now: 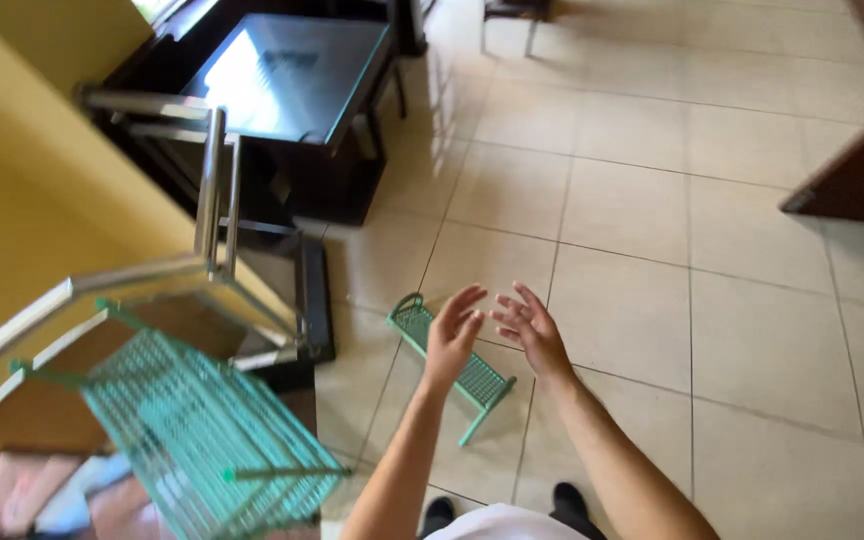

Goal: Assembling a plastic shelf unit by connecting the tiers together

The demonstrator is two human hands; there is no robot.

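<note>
A small green wire rack (449, 352) is lying on the tiled floor (712, 300), apparently detached from the larger green mesh shelf (207, 440) on the metal frame (214, 190) alongside. Left hand (451, 335) and right hand (530, 330) are hovering above it, close together, fingers spread, gripping nothing.

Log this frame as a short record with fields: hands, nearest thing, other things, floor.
left hand: open, fingers spread, holding nothing
right hand: open, holding nothing, close beside the left
nearest thing: small green mesh rack lying on the floor below the hands
other things: larger green mesh shelf at left; metal frame; dark glass-topped table
floor: pale tiles
</note>
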